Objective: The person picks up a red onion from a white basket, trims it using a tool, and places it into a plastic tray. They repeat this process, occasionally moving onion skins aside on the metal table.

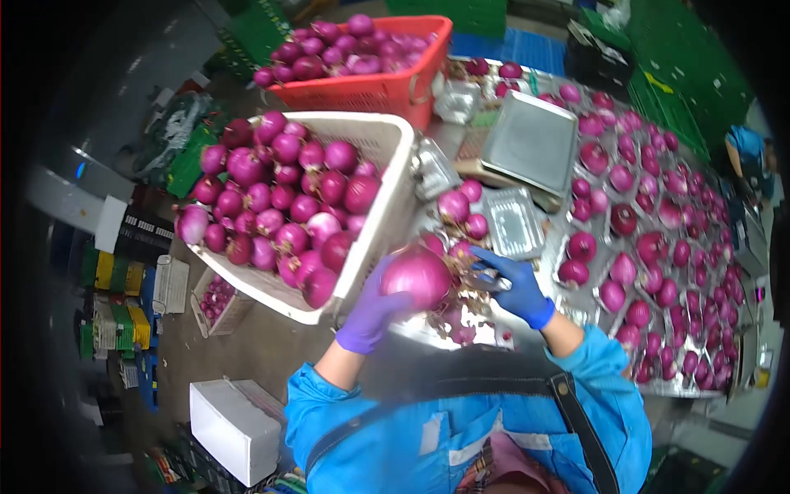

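Hundreds of red onions cover the surface (741,366) at right; a white basket (387,206) of them tilts at centre-left. Bottom centre, the left hand (372,309) cups one onion (416,277); the right hand (514,288) pinches something small beside it, seemingly trimming. Next probably needs careful peeling.

The white basket (387,218) piled with onions (280,206) blocks the left, its wall just beside the left hand (370,313). The red basket (387,86) closes the far side. Ahead, a scale (531,140) and clear trays (512,221) stand in the way. Packed onion trays (658,247) crowd the table's right. Peels (461,317) litter the gap around the right hand (514,288).
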The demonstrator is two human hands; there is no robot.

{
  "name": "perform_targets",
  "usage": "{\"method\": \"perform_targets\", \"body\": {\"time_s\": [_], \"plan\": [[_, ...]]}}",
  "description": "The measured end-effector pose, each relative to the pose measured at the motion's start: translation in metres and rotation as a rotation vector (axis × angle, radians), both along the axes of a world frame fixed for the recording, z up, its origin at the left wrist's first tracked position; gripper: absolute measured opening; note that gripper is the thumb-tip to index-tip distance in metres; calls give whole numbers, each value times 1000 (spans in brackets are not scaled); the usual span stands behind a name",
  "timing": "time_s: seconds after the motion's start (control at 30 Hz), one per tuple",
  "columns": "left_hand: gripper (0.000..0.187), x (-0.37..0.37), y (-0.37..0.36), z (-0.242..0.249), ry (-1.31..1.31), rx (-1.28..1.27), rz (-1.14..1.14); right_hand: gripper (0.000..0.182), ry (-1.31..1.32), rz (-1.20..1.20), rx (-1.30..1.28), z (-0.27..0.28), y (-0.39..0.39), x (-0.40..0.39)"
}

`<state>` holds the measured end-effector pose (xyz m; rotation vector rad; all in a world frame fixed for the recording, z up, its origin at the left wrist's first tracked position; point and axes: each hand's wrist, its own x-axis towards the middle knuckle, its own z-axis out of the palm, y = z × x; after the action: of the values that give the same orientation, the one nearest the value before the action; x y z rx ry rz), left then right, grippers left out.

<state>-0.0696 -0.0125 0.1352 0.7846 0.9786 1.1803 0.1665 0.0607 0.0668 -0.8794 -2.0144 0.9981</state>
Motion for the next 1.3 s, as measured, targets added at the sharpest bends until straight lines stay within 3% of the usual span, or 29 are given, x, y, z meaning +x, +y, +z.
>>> {"method": "perform_targets", "body": {"time_s": [0.03, 0.13, 0.23, 0.33, 0.4, 0.47, 0.53, 0.6, 0.63, 0.67, 0.7, 0.73, 0.77, 0.8, 0.83, 0.87, 0.9, 0.93, 0.97, 1.0, 1.07, 1.13, 1.17, 1.23, 1.3], "plan": [[83, 9, -4, -9, 64, -28, -11, 53, -55, 19, 103, 0, -1, -3], [81, 25, -16, -30, 154, -77, -44, 54, -226, 85, 92, 4, -9, -3], [75, 30, -24, -39, 422, 159, -108, 65, -352, 119, 94, -12, -14, -4], [83, 30, -32, -51, 450, 154, -93, 66, -419, 201, 26, -7, -20, -11], [83, 25, -37, -48, 527, 129, -105, 59, -406, 221, 39, -23, -14, -12], [83, 19, -44, -47, 609, 103, -112, 52, -541, 89, -110, -40, -3, -8], [84, 10, -47, -48, 516, 107, -89, 53, -399, 8, -58, -80, -1, 6], [85, 6, -47, -45, 518, 92, -70, 47, -348, 103, -20, -70, -8, 6], [84, 7, -46, -46, 601, 242, -30, 49, -121, 167, -56, -74, -11, -5], [84, 9, -44, -46, 681, 397, 9, 49, -120, 165, -60, -72, -14, -9], [86, 10, -41, -53, 800, 603, 16, 52, -2, 323, -506, -49, -16, -14], [86, 12, -40, -57, 799, 604, 13, 55, 123, 474, -950, -30, -18, -17], [89, 13, -39, -60, 1065, 782, 88, 66, 186, 479, -1031, -17, -20, -19], [91, 15, -39, -61, 1332, 958, 171, 66, 184, 479, -1030, -18, -20, -21], [97, 22, -39, -57, 1397, 859, 333, 68, 244, 468, -863, -19, -19, -23], [97, 23, -40, -59, 1401, 859, 339, 70, 304, 458, -694, -19, -18, -26], [96, 23, -42, -64, 874, 505, 197, 74, 239, 368, -526, -16, -21, -28], [96, 23, -45, -71, 342, 153, 58, 74, 239, 374, -527, -21, -24, -31], [90, 26, -49, -89, -105, 93, 82, 73, 198, 320, -380, -29, -27, -34], [90, 27, -48, -92, -105, 94, 89, 72, 158, 266, -229, -33, -29, -36], [83, 25, -45, -97, -448, -75, 187, 65, 129, 254, -217, -38, -29, -34], [78, 21, -48, -111, -306, -81, 274, 62, -25, 309, -203, -41, -23, -25], [74, 17, -49, -116, -185, -100, 243, 58, -123, 260, -39, -42, -20, -21], [66, 28, -47, -83, -35, -144, 215, 59, -245, 253, -18, -24, -20, -20], [68, 29, -49, -84, 21, -84, 181, 63, -396, 244, 29, -24, -21, -23]]}}
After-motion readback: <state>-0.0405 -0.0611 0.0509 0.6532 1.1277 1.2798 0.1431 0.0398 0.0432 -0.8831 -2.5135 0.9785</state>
